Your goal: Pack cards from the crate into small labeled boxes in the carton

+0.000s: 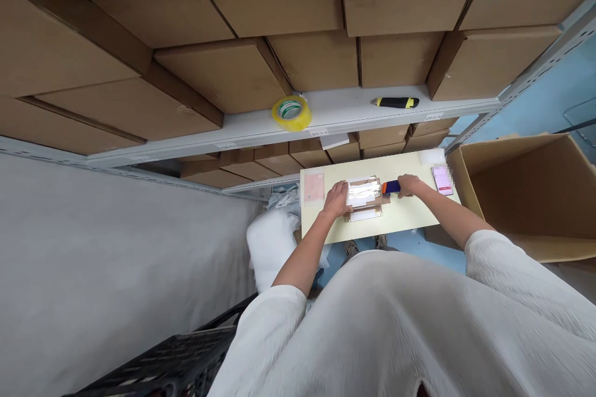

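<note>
A small flat cardboard box (364, 192) with white, shiny tape or film across its top lies on a cream tabletop (321, 223). My left hand (337, 200) grips the box's left end, its thumb at the near edge. In my right hand (408, 185) is a dark blue tool with an orange end (392, 187), like a box cutter; its orange end meets the box's right side. Whether a blade is out is too small to see. Along the box's near side lies a white and brown strip (365, 214), perhaps a flap or second piece.
A phone (442, 180) and a pink sheet (313, 187) lie on the tabletop. Yellow tape (292, 113) and a black-yellow utility knife (395, 102) rest on the shelf edge (335, 105). A large open carton (526, 192) stands right; white wrapping (270, 242) is at left.
</note>
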Tool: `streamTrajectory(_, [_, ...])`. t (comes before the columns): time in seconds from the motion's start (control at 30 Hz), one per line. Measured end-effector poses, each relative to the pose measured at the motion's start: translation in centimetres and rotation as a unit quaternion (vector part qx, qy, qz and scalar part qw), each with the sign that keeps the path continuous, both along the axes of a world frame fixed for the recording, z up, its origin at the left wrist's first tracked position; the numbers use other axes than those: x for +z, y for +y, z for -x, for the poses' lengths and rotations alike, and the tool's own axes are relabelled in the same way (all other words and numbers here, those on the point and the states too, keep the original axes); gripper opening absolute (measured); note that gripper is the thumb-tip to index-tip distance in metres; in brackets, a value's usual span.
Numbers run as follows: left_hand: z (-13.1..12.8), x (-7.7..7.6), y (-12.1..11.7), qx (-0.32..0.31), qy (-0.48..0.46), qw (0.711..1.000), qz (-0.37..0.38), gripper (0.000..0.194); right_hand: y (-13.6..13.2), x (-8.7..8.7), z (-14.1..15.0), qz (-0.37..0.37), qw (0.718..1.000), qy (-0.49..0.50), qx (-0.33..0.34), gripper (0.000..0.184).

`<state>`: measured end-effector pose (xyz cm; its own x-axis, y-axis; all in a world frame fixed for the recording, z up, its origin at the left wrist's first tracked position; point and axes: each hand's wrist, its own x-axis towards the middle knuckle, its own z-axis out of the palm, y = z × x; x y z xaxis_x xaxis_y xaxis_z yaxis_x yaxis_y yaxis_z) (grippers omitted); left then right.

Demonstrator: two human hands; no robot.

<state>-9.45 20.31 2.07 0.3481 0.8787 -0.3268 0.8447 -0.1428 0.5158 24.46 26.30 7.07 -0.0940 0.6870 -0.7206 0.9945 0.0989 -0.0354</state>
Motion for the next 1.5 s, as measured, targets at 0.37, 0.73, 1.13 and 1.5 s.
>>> streamTrajectory(0.37, [0.6,0.1,0.1,-0.032,0.001,0.999,-0.009,0.112,-4.4,-2.9,-9.2,-0.085,0.959,0.085,-0.257,0.038])
streamTrajectory(0.73, [0.6,-0.2,-1.1,-0.003,0.006,1.000,-0.016,0.109,-8.0,-7.8,-7.4,-0.175,0.951,0.013,-0.253,0.039])
streamTrajectory(1.13, [0.1,0.0,-1.4,0.249,-0.051,0.967,0.009,0.105,-5.3,-4.1,4.1,-0.169,0.925,0.251,-0.231,0.077])
streamTrajectory(1.5, [-1.4,-1.3,-1.2,0.304,-0.071,0.944,0.101,0.082,-4.3,-3.8,7.9,-0.135,0.939,0.192,-0.253,0.066])
